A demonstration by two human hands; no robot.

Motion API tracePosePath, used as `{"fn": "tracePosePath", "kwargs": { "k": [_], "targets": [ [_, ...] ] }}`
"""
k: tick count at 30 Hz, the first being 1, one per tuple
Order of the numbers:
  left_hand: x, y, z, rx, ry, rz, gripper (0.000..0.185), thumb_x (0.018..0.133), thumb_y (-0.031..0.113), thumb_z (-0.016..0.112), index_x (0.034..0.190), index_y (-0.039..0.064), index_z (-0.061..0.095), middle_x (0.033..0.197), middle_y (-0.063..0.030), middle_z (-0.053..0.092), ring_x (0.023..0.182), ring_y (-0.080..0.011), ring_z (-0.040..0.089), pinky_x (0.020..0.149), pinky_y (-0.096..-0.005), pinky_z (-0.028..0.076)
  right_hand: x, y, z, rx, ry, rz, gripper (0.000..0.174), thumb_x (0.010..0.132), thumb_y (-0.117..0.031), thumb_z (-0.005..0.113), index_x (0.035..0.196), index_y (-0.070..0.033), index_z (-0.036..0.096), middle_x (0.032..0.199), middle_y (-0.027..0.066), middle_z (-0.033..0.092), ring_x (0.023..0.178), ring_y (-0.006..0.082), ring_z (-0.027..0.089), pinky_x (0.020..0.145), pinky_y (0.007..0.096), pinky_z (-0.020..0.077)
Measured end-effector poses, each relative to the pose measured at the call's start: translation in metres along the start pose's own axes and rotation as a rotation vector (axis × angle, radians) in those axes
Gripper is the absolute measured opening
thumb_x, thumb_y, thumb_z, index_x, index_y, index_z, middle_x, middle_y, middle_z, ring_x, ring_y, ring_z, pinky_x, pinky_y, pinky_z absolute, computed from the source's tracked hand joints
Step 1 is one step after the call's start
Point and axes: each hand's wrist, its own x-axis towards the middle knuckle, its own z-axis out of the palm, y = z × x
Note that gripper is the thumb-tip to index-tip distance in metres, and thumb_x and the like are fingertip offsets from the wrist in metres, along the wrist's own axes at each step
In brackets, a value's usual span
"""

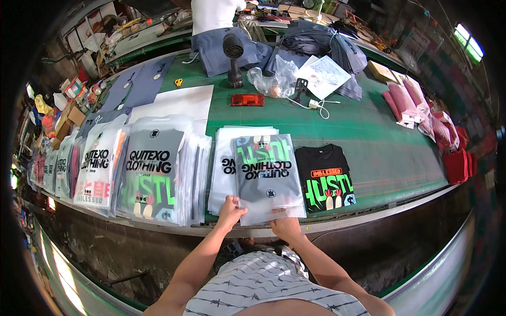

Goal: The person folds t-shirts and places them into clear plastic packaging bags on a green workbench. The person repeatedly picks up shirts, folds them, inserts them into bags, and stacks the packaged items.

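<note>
A frosted plastic garment bag (pixel 269 193) lies before me with a folded printed T-shirt inside, its printed writing upside down to me. My left hand (pixel 232 213) pinches its near left corner between thumb and fingers. At the near edge, my right hand (pixel 285 227) grips the bag, its fingertips partly hidden and faintly showing through the film. Whether they are inside or beneath the bag cannot be told. Under its left side rests a small stack of frosted bags (pixel 223 189). Touching its right side is a folded black T-shirt (pixel 324 177) with green and orange print.
Filled bags (pixel 154 177) stand in a long row at left. Farther back on the green table (pixel 379 158) are a red phone-like object (pixel 247 100), a dark handheld blower (pixel 234 59), yellow scissors (pixel 178 82) and grey-blue fabric piles (pixel 229 47). Pink bundles (pixel 403 102) lie right. A person (pixel 215 15) stands beyond.
</note>
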Motion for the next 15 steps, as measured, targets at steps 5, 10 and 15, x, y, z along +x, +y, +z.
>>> {"fn": "tracePosePath", "kwargs": {
  "k": [5,10,15],
  "targets": [
    [-0.004,0.006,0.003,0.024,-0.001,-0.015,0.054,0.077,0.005,0.084,0.119,-0.002,0.05,0.094,-0.011,0.061,0.076,-0.0179,0.063,0.065,-0.0322,0.053,-0.018,-0.024,-0.04,0.332,0.036,0.146,0.022,0.092,-0.023,0.07,0.078,-0.006,0.071,0.082,0.0133,0.072,0.081,0.0345,0.07,0.082,0.0471,0.0536],
    [0.006,0.004,-0.007,0.146,-0.097,-0.06,0.053,0.077,-0.003,0.08,0.119,-0.001,0.047,0.087,-0.0107,0.061,0.069,-0.0184,0.062,0.058,-0.0327,0.051,-0.008,-0.022,-0.049,0.317,0.166,0.134,0.021,0.089,-0.015,0.074,0.071,-0.005,0.066,0.067,0.0099,0.066,0.065,0.0313,0.066,0.059,0.0416,0.0528],
    [0.01,-0.002,-0.008,0.018,-0.103,-0.069,0.052,0.075,-0.008,0.078,0.116,-0.001,0.047,0.082,-0.0097,0.061,0.067,-0.0186,0.063,0.056,-0.0331,0.051,0.011,-0.02,-0.048,0.317,0.145,0.092,0.016,0.087,-0.014,0.074,0.078,-0.004,0.067,0.074,0.0106,0.068,0.07,0.0316,0.067,0.062,0.0417,0.0536]
  ]
}}
